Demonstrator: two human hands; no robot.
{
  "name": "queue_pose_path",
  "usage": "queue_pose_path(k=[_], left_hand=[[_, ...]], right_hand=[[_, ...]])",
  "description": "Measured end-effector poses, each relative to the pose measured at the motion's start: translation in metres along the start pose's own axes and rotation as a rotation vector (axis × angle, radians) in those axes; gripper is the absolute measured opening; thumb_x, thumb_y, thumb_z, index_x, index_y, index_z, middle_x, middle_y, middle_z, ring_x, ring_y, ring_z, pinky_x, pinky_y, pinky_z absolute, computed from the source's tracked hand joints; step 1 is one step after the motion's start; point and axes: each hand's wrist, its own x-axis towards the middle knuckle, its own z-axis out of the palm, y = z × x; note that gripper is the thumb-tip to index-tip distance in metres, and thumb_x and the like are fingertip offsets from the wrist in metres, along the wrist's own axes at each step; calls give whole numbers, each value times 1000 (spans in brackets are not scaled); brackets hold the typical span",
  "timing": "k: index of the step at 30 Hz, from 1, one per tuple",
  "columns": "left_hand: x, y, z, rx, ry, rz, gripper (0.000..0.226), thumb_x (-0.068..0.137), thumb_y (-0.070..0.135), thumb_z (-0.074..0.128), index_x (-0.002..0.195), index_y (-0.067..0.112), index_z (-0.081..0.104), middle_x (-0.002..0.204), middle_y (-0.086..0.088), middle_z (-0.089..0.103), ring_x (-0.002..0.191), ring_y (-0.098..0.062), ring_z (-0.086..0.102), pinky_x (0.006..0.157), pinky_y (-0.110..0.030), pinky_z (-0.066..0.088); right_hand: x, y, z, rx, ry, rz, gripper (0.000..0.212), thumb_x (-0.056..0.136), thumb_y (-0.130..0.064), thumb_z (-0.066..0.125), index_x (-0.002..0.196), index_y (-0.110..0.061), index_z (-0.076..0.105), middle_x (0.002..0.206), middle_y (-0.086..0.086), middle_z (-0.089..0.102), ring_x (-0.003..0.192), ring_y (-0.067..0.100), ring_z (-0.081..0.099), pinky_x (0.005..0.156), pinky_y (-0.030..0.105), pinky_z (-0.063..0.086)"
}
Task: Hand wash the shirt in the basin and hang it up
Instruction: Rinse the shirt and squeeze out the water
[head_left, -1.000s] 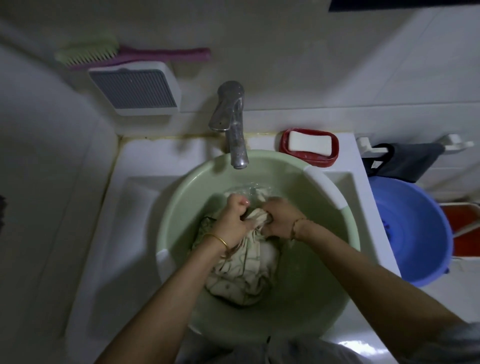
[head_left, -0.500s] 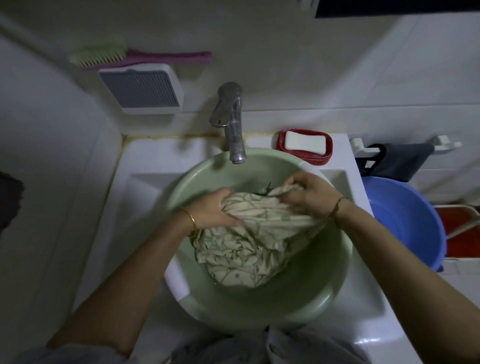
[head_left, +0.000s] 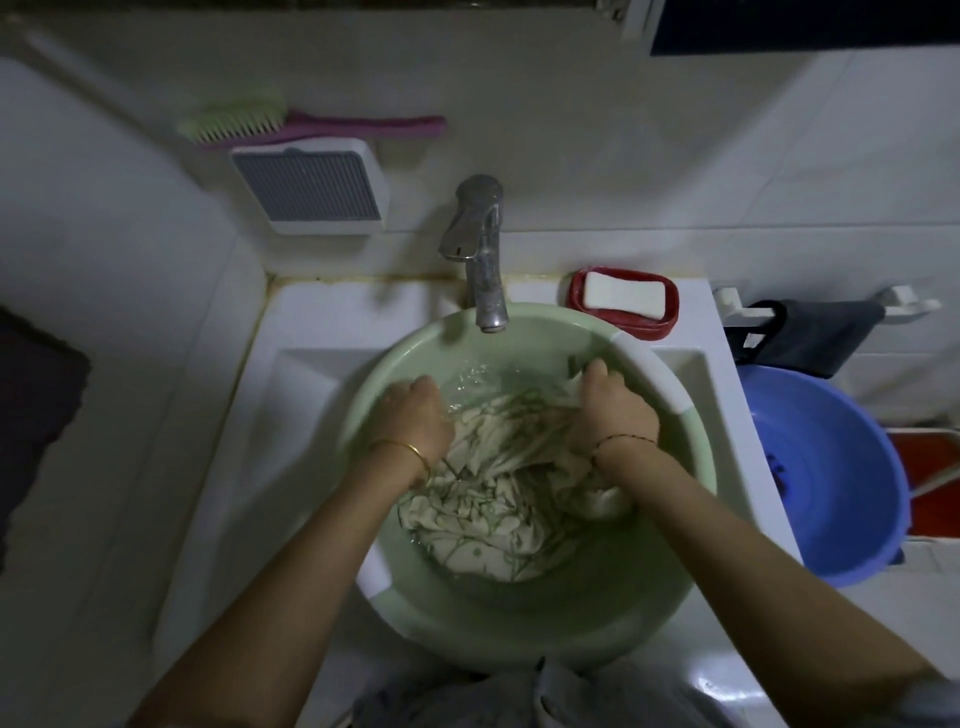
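Head view looked straight down on a pale green basin (head_left: 530, 613) that sat in a white sink (head_left: 311, 364) under a metal tap (head_left: 480, 249). Water lay in the bottom of the basin, and its surface rippled just below the spout. A cream shirt (head_left: 498, 499) with a thin green pattern lay bunched and wet in the middle of the basin, its upper part pulled taut between the two hands.

On the left side of the cloth, the left hand (head_left: 415, 421), a gold bangle at its wrist, had its fingers curled down into the fabric at the waterline, gripping it. At the shirt's far right edge, near the basin's white rim handle, the right hand (head_left: 615, 410), with a thin bracelet at its wrist, had its fingers closed over a gathered fold of cloth. Both forearms reached in from the bottom of the frame.

Behind the basin, at the sink's back right corner, a white bar of soap (head_left: 623, 296) rested in a red dish (head_left: 660, 325). On the tiled wall, a green and pink brush (head_left: 311, 124) lay across the top of a white wall fixture with a ribbed grey face (head_left: 311, 189). To the right of the sink stood a blue tub (head_left: 831, 467), with a dark cloth (head_left: 815, 332) draped on a rail above it.
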Motion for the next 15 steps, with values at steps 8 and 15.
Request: queue_pose_path(k=[8,15], left_hand=[[-25,17,51,55,-571,-11,97,76,57,65,149,14,16,155,-12,11,140,-32,23,112,-37,28],[-14,-1,65,169,-159,-24,77,90,21,56,149,21,6,151,-18,11,135,-35,21,108,-38,30]], right_hand=[[5,-31,42,-389,-136,-570,41,96,-20,37,137,-22,39,143,8,36,132,32,30,103,46,35],[11,5,69,-662,-293,-126,49,100,-14,23,147,-4,14,152,18,20,133,37,30,93,45,40]])
